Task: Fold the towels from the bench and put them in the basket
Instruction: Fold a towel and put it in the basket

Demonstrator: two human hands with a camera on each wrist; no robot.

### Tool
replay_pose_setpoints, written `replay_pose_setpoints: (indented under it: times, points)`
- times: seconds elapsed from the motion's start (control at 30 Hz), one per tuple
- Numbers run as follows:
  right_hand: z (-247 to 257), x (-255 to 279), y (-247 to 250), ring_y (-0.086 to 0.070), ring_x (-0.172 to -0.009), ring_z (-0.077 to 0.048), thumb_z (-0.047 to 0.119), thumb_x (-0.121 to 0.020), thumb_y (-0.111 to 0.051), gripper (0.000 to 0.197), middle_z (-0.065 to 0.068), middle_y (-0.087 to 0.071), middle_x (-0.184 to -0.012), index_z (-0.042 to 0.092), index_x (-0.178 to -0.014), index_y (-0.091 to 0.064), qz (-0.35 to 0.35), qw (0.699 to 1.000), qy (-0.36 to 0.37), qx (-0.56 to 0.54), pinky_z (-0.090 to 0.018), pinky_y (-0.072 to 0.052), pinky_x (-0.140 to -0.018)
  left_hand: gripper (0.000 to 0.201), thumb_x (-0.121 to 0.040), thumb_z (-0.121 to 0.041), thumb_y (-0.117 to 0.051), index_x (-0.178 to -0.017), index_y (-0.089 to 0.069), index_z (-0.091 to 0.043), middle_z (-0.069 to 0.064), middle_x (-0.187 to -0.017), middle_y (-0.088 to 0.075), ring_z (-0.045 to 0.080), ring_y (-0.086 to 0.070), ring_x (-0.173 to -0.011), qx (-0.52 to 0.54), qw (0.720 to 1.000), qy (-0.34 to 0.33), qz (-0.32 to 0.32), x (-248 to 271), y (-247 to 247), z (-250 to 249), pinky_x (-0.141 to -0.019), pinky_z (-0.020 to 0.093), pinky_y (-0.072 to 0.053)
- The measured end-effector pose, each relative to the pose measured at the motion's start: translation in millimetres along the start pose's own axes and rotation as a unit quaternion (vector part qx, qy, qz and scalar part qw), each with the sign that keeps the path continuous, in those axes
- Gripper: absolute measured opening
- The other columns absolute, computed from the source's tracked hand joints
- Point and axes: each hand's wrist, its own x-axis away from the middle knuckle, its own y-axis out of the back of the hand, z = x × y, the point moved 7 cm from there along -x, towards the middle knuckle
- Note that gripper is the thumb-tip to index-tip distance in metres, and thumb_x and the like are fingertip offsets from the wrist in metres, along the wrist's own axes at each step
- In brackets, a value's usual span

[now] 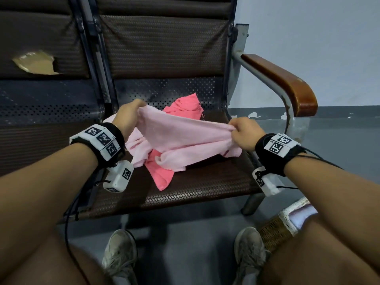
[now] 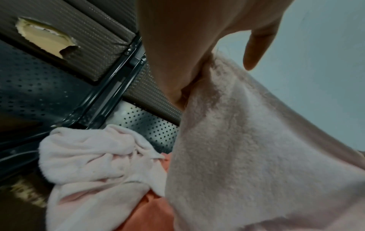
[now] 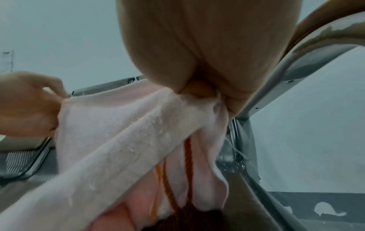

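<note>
Pale pink towel (image 1: 185, 134) is hanging stretched above the bench (image 1: 205, 188) seat. The left hand (image 1: 128, 115) is pinching one upper corner with curled fingers; the right hand (image 1: 245, 132) is gripping the opposite corner in a closed fist. A coral towel (image 1: 181, 109) is lying crumpled on the seat beneath. The wicker basket (image 1: 275, 231) is standing on the floor by the right shoe.

Left hand (image 1: 128, 115) and right hand (image 1: 245, 133) held apart, fingers clenched.
</note>
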Motion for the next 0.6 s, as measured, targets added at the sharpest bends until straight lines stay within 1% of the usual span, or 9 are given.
replay_pose_setpoints:
  times: [0.07, 0.1, 0.17, 0.23, 0.33, 0.4, 0.47, 0.53, 0.6]
  points:
    - [1.3, -2.5, 12.2, -0.057, -0.083, -0.032, -0.009, -0.078, -0.038, 0.031, -0.01, -0.059, -0.076, 0.017, -0.065, -0.05, -0.042, 0.997, -0.026, -0.052, -0.031, -0.041, -0.07, 0.007, -0.061, -0.03, -0.063, -0.061, -0.059, -0.024, -0.005, -0.064, -0.052, 0.017, -0.048, -0.065, 0.012, 0.998, -0.036, 0.042, 7.6, -10.5, -14.6, -0.06, 0.031, -0.035]
    - [1.8, -2.7, 20.0, -0.056, -0.081, -0.032, -0.009, -0.077, -0.037, 0.03, -0.01, -0.058, -0.073, 0.015, -0.065, -0.05, -0.06, 0.995, -0.034, -0.071, -0.031, -0.041, -0.069, 0.01, -0.06, -0.024, -0.064, -0.069, -0.06, -0.022, -0.002, -0.069, -0.055, 0.018, -0.052, -0.069, -0.004, 0.997, -0.055, 0.048, 10.0, -11.2, -20.2, -0.06, 0.032, -0.039]
    - [7.6, -1.7, 42.6, -0.053, -0.079, -0.031, -0.008, -0.078, -0.037, 0.028, -0.007, -0.054, -0.069, 0.014, -0.063, -0.048, -0.093, 0.991, -0.034, -0.091, -0.032, -0.039, -0.069, 0.033, -0.066, -0.015, -0.07, -0.097, -0.061, -0.012, 0.006, -0.091, -0.067, 0.023, -0.065, -0.084, -0.056, 0.994, -0.091, 0.038, 12.8, -6.8, -34.4, -0.07, 0.037, -0.053]
    - [15.0, -0.6, 64.8, -0.051, -0.079, -0.029, -0.002, -0.081, -0.038, 0.028, -0.007, -0.053, -0.07, 0.015, -0.061, -0.045, -0.116, 0.988, -0.018, -0.103, -0.032, -0.038, -0.071, 0.037, -0.077, -0.01, -0.075, -0.111, -0.059, -0.004, 0.013, -0.107, -0.07, 0.026, -0.068, -0.097, -0.091, 0.986, -0.138, 0.013, 15.8, 0.8, -52.6, -0.084, 0.042, -0.056]
    - [29.8, -1.3, 98.1, -0.049, -0.071, -0.027, 0.027, -0.085, -0.042, 0.029, -0.004, -0.049, -0.065, 0.012, -0.06, -0.045, -0.126, 0.985, 0.002, -0.121, -0.034, -0.035, -0.065, 0.03, -0.08, -0.02, -0.079, -0.101, -0.065, -0.003, 0.01, -0.091, -0.071, 0.014, -0.064, -0.078, -0.107, 0.976, -0.186, -0.018, 21.5, 10.7, -82.9, -0.069, 0.034, -0.054]
    - [37.1, -3.2, 118.1, -0.053, -0.066, -0.023, 0.045, -0.083, -0.05, 0.038, -0.003, -0.055, -0.067, 0.012, -0.063, -0.055, -0.12, 0.983, -0.001, -0.138, -0.035, -0.043, -0.062, 0.029, -0.08, -0.027, -0.08, -0.089, -0.07, -0.002, 0.002, -0.076, -0.065, 0.009, -0.058, -0.063, -0.089, 0.978, -0.189, -0.028, 25.5, 14.1, -100.3, -0.055, 0.024, -0.047]
    - [43.8, -4.6, 134.6, -0.059, -0.066, -0.018, 0.052, -0.085, -0.058, 0.044, 0.0, -0.061, -0.07, 0.012, -0.07, -0.065, -0.109, 0.981, 0.004, -0.161, -0.03, -0.047, -0.061, 0.033, -0.082, -0.03, -0.079, -0.077, -0.067, 0.001, 0.004, -0.07, -0.056, 0.012, -0.052, -0.061, -0.045, 0.982, -0.177, -0.043, 29.3, 17.2, -114.4, -0.053, 0.025, -0.043]
    - [49.7, -3.7, 148.7, -0.064, -0.069, -0.02, 0.052, -0.088, -0.06, 0.04, 0.001, -0.065, -0.071, 0.019, -0.067, -0.069, -0.103, 0.975, 0.004, -0.195, -0.029, -0.051, -0.062, 0.027, -0.084, -0.03, -0.078, -0.068, -0.067, -0.012, -0.002, -0.065, -0.057, 0.005, -0.052, -0.055, -0.009, 0.982, -0.178, -0.069, 32.8, 21.2, -129.1, -0.049, 0.021, -0.043]
    - [51.9, -3.8, 158.3, -0.071, -0.082, -0.03, 0.051, -0.087, -0.061, 0.036, -0.006, -0.074, -0.085, 0.02, -0.073, -0.074, -0.098, 0.966, -0.012, -0.237, -0.039, -0.059, -0.075, 0.02, -0.085, -0.032, -0.075, -0.073, -0.071, -0.018, -0.004, -0.071, -0.065, 0.001, -0.057, -0.06, -0.007, 0.978, -0.194, -0.08, 33.9, 21.4, -143.7, -0.054, 0.018, -0.047]
